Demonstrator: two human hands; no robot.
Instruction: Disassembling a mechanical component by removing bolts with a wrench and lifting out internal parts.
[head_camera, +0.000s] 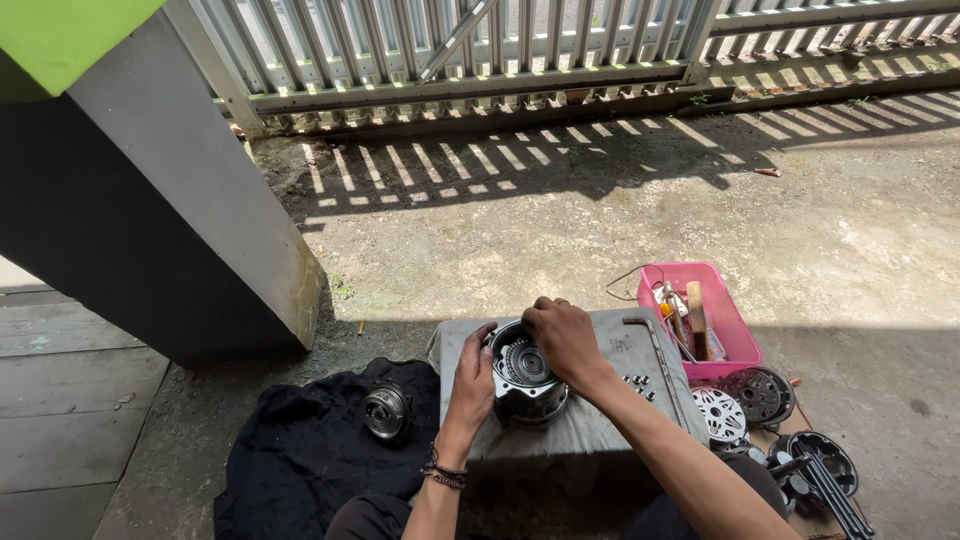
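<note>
- Lying farthest out from the left hand, on its outer side, a black cloth (300, 460) spreads over the concrete floor (560, 230) and carries a small round metal part (386, 410), probably kept there so it stays off the grit.
- Cupping the near side of the round metal housing (525, 385), the left hand (472, 380) has its fingers curled against the wall, seemingly to brace it so it cannot turn or slide.
- Sitting between the two hands on the grey-covered tabletop (600, 430), the housing stands upright with its open face up; it is dark and drum-shaped, with a bright rim and ring-like plates around a central hub.
- Resting over the housing's top edge, the right hand (562, 335) is bent downward, fingertips at the rim; whether it pinches anything I cannot tell.
- Scattered just beyond the right forearm, small bolts (638, 385) lie on the cover, close for reaching.
- Standing farther out past the right hand, a pink tray (740, 345) holds tools, and round discs (745, 400) lie below it on the ground.
</note>
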